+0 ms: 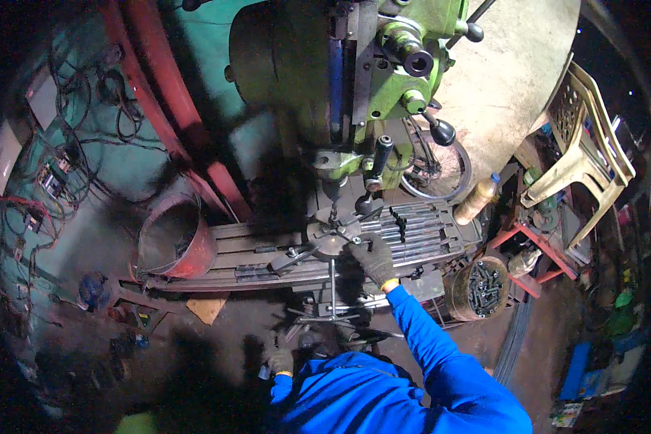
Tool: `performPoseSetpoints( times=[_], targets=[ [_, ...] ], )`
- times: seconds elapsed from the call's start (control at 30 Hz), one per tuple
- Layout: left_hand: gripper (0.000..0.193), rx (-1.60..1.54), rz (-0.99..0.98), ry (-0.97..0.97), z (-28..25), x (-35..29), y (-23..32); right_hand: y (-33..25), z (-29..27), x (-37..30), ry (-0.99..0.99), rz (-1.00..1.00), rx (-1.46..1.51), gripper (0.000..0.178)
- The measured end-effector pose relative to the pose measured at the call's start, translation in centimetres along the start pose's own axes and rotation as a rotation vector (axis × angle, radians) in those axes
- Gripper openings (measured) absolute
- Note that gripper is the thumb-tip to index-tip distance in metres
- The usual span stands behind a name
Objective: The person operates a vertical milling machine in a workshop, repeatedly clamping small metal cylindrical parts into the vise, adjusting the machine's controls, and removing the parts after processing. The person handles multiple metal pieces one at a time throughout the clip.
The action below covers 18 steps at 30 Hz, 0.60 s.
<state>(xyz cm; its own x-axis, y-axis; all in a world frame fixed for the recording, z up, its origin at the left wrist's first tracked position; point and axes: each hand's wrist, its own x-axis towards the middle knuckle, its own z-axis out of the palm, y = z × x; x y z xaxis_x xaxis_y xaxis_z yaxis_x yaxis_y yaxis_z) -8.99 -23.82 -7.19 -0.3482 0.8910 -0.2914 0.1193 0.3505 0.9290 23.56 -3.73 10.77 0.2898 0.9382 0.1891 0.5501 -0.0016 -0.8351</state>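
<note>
Right grip (373, 261), gloved, fingers partly curled at right edge of round metal fixture (330, 247); whether anything pinched, cannot tell. Left grip (280, 360), gloved, low near waist; closure and contents unclear. Green drill press (435, 29) beyond both. Slotted metal bench (226, 246) beneath it, bearing fixture just left of right grip, row of metal rods (421, 239) to right. Drill bit (333, 215) pointing down at fixture.
</note>
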Motion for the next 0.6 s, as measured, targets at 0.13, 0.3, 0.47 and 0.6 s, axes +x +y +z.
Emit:
performPoseSetpoints(
  times=[0.13, 0.3, 0.47, 0.6],
  targets=[
    [0.042, -0.366, 0.121, -0.264, 0.9, 5.5, -6.7, -4.3, 3.0, -0.1, 0.073, 0.049, 0.193, 0.035],
    [0.033, 0.439, 0.548, -0.315, 3.2, 7.2, 0.6, -2.4, 6.1, 1.7, 0.204, -0.049, 0.093, 0.037],
    [0.025, 0.167, 0.200, -0.566, 4.0, 10.7, -0.4, -3.7, 7.8, 1.8, 0.209, -0.033, 0.154, 0.036],
    [0.022, 0.041, 0.204, -0.704, 4.9, 11.6, 0.5, -3.4, 8.5, 1.6, 0.237, 0.025, 0.010, 0.038]
  ],
)
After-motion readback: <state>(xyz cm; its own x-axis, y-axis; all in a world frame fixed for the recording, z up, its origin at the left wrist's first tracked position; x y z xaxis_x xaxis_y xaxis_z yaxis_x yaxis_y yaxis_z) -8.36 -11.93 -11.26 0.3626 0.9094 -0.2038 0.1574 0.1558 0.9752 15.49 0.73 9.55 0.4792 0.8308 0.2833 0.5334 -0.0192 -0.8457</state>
